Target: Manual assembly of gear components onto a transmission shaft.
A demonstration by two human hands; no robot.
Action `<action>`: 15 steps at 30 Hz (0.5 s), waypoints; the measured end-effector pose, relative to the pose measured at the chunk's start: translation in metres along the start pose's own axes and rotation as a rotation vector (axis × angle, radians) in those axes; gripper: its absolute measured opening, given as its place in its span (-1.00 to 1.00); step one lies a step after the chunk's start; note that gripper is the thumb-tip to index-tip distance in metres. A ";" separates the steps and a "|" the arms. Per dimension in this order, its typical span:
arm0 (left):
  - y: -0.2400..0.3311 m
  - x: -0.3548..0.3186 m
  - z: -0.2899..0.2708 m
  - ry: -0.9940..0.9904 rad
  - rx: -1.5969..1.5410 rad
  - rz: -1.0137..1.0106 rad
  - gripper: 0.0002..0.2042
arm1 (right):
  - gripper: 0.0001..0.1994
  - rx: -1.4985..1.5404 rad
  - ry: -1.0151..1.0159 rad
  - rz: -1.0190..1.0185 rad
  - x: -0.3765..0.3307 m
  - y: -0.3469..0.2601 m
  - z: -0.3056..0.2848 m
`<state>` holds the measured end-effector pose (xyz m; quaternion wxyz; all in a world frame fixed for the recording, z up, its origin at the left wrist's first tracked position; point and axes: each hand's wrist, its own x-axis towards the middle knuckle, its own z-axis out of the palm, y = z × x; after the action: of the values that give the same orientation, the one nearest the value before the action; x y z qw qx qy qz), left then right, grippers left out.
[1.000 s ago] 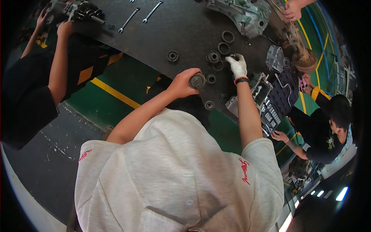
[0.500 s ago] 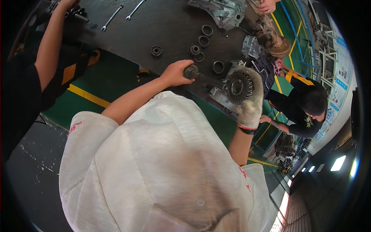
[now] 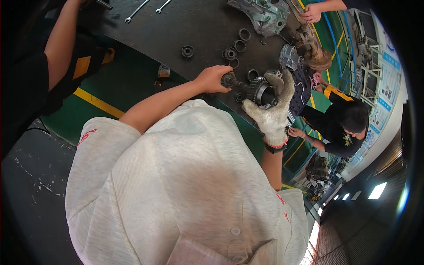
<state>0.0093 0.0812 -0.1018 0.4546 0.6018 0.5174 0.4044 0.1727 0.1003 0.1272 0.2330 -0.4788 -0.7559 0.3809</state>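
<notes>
My bare left hand [image 3: 214, 79] is closed round the left end of a dark metal shaft [image 3: 240, 84], held level over the table's near edge. A large toothed gear [image 3: 257, 91] sits round the shaft near its right end, with a dark collar and the shaft's tip showing beyond it. My right hand [image 3: 274, 108], in a whitish knitted glove, is spread round that end, thumb below and fingers beyond. Whether the glove touches the gear is hard to see. Past the shaft, several metal rings and a small gear [image 3: 229, 54] lie on the dark table [image 3: 176, 31].
A metal housing [image 3: 265, 17] stands at the far side, with a smaller casting [image 3: 291, 56] nearer. Two wrenches [image 3: 138, 11] lie far left, and a single gear [image 3: 187, 51] nearer. Co-workers stand left and right; another's hand [image 3: 312, 13] rests on a rusty part [image 3: 316, 53].
My right glove has opened from its grip on the gear and lowered slightly. The gear has turned from face-on to edge-on, and the shaft's tip now shows beyond it.
</notes>
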 end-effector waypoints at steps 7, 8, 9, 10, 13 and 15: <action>-0.002 -0.003 0.000 0.040 -0.036 -0.030 -0.39 | 0.25 0.149 0.079 0.049 -0.003 0.050 0.062; -0.005 -0.004 0.000 0.041 -0.035 -0.038 -0.39 | 0.25 0.057 0.065 0.054 -0.001 0.061 0.071; -0.005 -0.004 0.000 0.047 -0.042 -0.023 -0.39 | 0.26 -0.039 0.054 0.057 0.000 0.070 0.078; -0.004 -0.006 0.001 0.052 -0.051 -0.007 -0.39 | 0.23 -0.015 0.079 0.054 -0.002 0.081 0.087; -0.011 -0.012 -0.001 0.074 -0.074 0.066 -0.33 | 0.18 -0.070 0.081 0.055 -0.004 0.106 0.103; -0.016 -0.017 -0.003 0.083 -0.087 0.042 -0.30 | 0.15 -0.151 0.087 0.023 -0.003 0.106 0.111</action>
<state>0.0002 0.0657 -0.1171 0.4500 0.5749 0.5047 0.4607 0.1521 0.0848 -0.0240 0.2244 -0.5196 -0.7661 0.3046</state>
